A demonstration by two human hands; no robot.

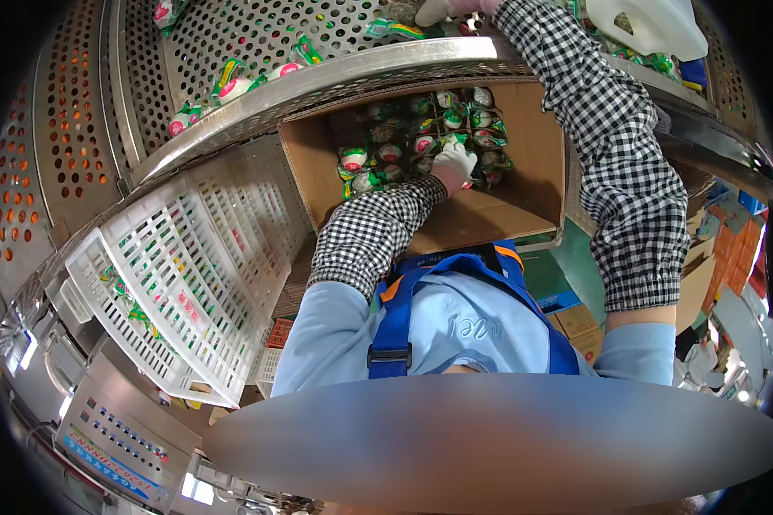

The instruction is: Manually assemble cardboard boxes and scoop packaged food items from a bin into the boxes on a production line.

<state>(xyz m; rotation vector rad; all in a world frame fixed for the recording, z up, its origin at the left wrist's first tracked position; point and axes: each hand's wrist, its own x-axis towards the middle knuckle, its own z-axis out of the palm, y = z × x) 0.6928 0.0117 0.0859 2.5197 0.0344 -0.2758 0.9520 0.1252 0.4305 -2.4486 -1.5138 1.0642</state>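
My left hand [454,167], in a pale glove, reaches into an open cardboard box [528,141]. Its fingers touch the wrapped egg-shaped packs there, near one green-and-white pack [453,139]; whether they grip it is hidden. Rows of these packs, such as one with a red label [353,158], lie among cardboard dividers in the box. At the top edge, my right hand [448,9], also gloved, is over a perforated metal tray [264,26]. It is beside a dark wrapped pack [402,13], and its fingers are partly cut off by the frame.
More packs [235,87] lie along the tray's raised metal rim [322,71]. A cut white plastic jug [650,26] stands upper right. Slotted white plastic crates [187,290] holding green packs are at left. A control panel [125,431] is lower left; cartons [576,328] stand behind on the right.
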